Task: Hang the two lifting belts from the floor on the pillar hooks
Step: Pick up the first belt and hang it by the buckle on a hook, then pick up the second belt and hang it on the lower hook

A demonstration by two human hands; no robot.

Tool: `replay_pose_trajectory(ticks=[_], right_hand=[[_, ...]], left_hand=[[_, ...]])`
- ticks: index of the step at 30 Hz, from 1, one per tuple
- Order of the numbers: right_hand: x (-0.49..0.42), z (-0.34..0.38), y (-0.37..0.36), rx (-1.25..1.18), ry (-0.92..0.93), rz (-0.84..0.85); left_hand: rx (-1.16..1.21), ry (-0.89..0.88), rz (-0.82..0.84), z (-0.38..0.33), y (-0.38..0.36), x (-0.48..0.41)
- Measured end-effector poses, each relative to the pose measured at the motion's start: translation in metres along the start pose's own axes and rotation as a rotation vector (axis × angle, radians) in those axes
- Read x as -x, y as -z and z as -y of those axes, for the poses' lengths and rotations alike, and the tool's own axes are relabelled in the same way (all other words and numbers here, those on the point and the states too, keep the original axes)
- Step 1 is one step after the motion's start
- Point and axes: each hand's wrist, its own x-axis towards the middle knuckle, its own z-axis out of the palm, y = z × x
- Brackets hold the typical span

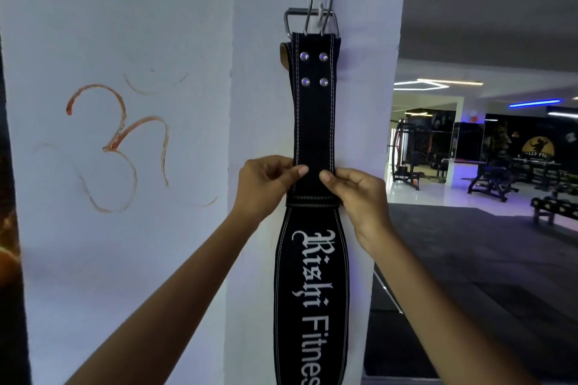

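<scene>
Black lifting belt (314, 122) hangs flat against the white pillar (259, 87), long axis vertical; its steel buckle (311, 22) sits over a small hook (321, 14) near the top, prongs pointing up; the lower end runs out of frame. Left hand (266, 184) and right hand (359, 200) flank the belt at the same height, just above the stitched keeper loop (312, 201); fingers (298, 170) of each closed in a pinch on opposite edges, thumbs on the face. Belt runs straight up from the fingers to the hook, so neither hand is nearer; judged step: steadying before release. White lettering on the wide section reads "Rishi Fitnes…", cut off below. No second belt in view. Faded orange Om mark (119, 141) on the wall to the left.
</scene>
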Motion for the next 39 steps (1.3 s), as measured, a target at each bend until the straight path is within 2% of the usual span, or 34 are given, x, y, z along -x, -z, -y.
replay_pose_trajectory(ticks=[3,6,10,13,16,19,23,29,33,36,39], right_hand=[[0.013,-0.001,0.001,0.018,0.056,-0.028],[0.037,-0.009,0.005,0.128,0.177,-0.153],[0.083,-0.024,0.007,0.395,0.603,-0.319],[0.12,-0.045,0.001,0.527,0.824,-0.197],[0.167,-0.087,-0.01,0.574,0.836,0.013],[0.219,-0.138,-0.018,0.552,0.689,0.196],[0.286,-0.203,-0.02,0.532,0.379,0.405],[0.389,-0.304,-0.015,0.564,-0.14,0.68],[0.463,-0.366,-0.006,0.617,-0.389,0.917],[0.51,-0.416,-0.001,0.648,-0.559,0.993],[0.559,-0.475,0.003,0.684,-0.746,0.979]], left_hand=[[-0.046,-0.047,-0.052,-0.001,-0.001,0.015],[-0.079,-0.06,-0.171,0.005,0.001,0.047],[-0.108,-0.054,-0.266,0.03,0.003,0.106],[-0.255,-0.061,-0.265,0.062,0.003,0.154],[-0.426,0.028,-0.198,0.094,0.005,0.21],[-0.554,0.2,-0.121,0.13,0.012,0.271],[-0.657,0.495,-0.046,0.179,0.028,0.354],[-0.648,0.895,0.066,0.247,0.038,0.466],[-0.599,1.084,0.206,0.302,0.027,0.535],[-0.577,1.171,0.302,0.347,0.02,0.581],[-0.587,1.262,0.369,0.397,0.014,0.635]])
